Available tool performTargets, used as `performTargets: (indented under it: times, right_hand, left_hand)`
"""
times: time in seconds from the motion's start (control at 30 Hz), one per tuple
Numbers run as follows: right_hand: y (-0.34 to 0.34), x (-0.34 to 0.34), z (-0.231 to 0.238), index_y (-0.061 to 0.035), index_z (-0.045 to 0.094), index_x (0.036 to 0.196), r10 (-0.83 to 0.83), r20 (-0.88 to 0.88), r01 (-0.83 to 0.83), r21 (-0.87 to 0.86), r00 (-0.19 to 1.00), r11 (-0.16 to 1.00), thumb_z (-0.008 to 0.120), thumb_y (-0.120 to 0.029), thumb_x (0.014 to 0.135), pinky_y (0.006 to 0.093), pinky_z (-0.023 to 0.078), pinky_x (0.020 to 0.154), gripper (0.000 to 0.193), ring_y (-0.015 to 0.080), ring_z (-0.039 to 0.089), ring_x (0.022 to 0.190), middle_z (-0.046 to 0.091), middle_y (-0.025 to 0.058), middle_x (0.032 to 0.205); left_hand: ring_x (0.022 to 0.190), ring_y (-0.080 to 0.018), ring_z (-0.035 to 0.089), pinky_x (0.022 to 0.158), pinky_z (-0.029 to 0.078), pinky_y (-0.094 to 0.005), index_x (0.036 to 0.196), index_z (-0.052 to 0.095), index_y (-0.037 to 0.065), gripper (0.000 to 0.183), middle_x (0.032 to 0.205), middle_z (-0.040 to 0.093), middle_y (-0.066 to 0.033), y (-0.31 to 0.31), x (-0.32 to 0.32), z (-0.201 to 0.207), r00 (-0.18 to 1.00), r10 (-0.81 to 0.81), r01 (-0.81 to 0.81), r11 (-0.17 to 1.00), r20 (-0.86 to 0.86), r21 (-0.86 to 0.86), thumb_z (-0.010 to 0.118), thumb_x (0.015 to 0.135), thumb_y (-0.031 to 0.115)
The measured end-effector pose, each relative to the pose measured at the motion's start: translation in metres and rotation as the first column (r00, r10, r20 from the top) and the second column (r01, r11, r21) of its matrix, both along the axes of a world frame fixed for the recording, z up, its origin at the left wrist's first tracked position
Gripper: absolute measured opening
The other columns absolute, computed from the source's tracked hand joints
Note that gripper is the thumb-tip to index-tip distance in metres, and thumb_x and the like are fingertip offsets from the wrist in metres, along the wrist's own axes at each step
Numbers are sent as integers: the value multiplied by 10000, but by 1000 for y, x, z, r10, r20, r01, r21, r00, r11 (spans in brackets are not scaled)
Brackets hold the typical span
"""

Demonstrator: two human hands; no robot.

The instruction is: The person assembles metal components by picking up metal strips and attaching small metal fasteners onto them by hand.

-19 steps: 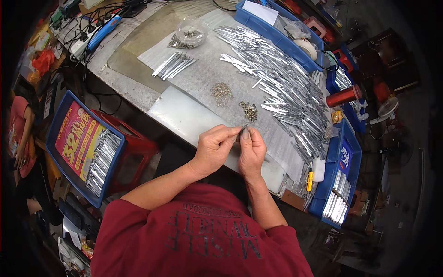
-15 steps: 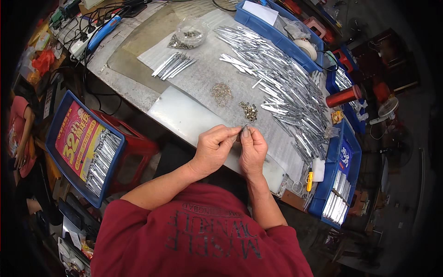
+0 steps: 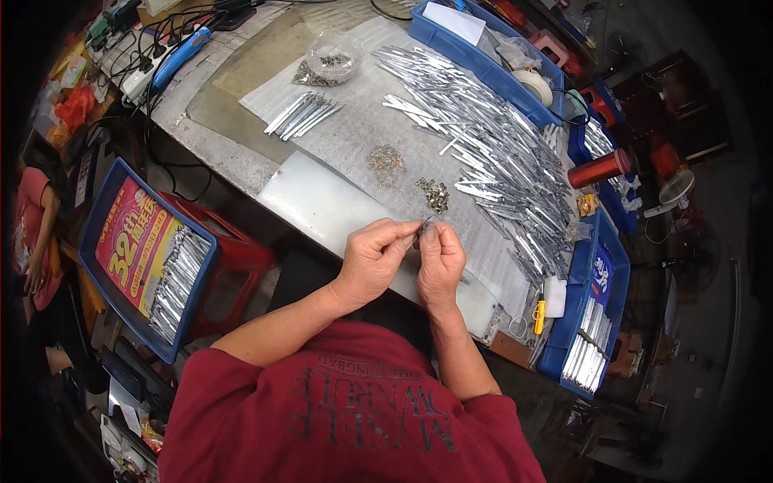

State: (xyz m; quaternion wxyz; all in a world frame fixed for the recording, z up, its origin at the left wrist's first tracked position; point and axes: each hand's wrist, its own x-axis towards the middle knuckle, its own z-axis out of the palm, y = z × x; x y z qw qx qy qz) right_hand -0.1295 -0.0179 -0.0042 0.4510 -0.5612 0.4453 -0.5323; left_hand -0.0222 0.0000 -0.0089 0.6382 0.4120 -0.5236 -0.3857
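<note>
Hands meet just above the near edge of the grey metal-topped workbench [image 3: 241, 153]: the left hand [image 3: 372, 256] and the right hand [image 3: 440, 262] are drawn close, thumbs and forefingers of both pressed together on a small dark metal part [image 3: 422, 230] that sits between the fingertips, too small to make out its shape. Under the hands lies a translucent white plastic sheet [image 3: 318, 201], and beyond it a grey padded mat [image 3: 362, 133] covers the bench. Just past the fingertips on that mat rests a little heap of dark metal clips [image 3: 436, 195], and a bit further left a looser heap of brass-coloured small fittings [image 3: 386, 161]. A broad drift of shiny silver metal strips [image 3: 491, 153] runs along the right side of the mat, with a smaller tidy bundle of silver strips [image 3: 302, 114] well apart at the far left. A clear plastic bag of small parts [image 3: 330, 64] sits at the far end. To the right stand a red cylindrical can [image 3: 600, 169] and a blue plastic bin [image 3: 596, 302] with more strips; to the person's left, another blue plastic tray [image 3: 145, 258] of strips rests on a red stool [image 3: 233, 258].
</note>
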Motion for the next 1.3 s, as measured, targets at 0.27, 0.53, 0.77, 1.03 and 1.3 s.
performTargets:
  times: [0.27, 0.53, 0.77, 1.03, 1.3]
  right_hand:
    - [-8, -8, 4, -3, 519, 786, -7, -1, 7, -11, 1000, 1000, 472, -168, 884, 195, 359, 571, 197, 57, 412, 634, 477, -11, 696]
    - [-5, -3, 2, -5, 521, 810, -44, -21, 42, -71, 999, 997, 483, -167, 878, 192, 370, 598, 180, 53, 431, 664, 502, -3, 728]
    - [-8, -5, -3, 0, 529, 823, -118, -14, 116, -97, 993, 988, 510, -162, 864, 196, 378, 589, 169, 62, 442, 659, 510, -5, 718]
    - [-4, -8, 3, 0, 540, 805, -74, 1, 74, -52, 997, 996, 576, -120, 819, 216, 397, 583, 125, 74, 461, 646, 517, -1, 701]
    - [1, -8, -5, 14, 514, 798, -93, -130, 73, -150, 987, 986, 540, -71, 813, 262, 399, 534, 90, 140, 472, 586, 507, 78, 656]
  left_hand:
    - [616, -68, 467, 536, 381, -193, 987, 591, -19, 205, 722, 530, -37, 1, 1, -1, 998, -50, 51, 999, -39, -1, 508, 802, -47]
    - [610, -50, 449, 523, 368, -180, 1006, 582, -17, 203, 735, 520, -23, 4, 0, -3, 995, -84, 84, 996, -56, 2, 497, 822, -30]
    - [594, -41, 436, 494, 354, -171, 1007, 585, -8, 198, 740, 520, -18, 2, -2, -6, 983, -100, 114, 990, -153, 84, 501, 828, -18]
    - [583, -29, 418, 486, 349, -166, 1013, 581, -2, 193, 729, 520, -6, 3, -2, -4, 977, -111, 126, 989, -180, 77, 504, 837, 1]
    - [550, -20, 415, 454, 330, -162, 1000, 590, 4, 188, 721, 535, 6, 0, -6, -8, 997, 30, -20, 987, 64, -161, 509, 831, -3]
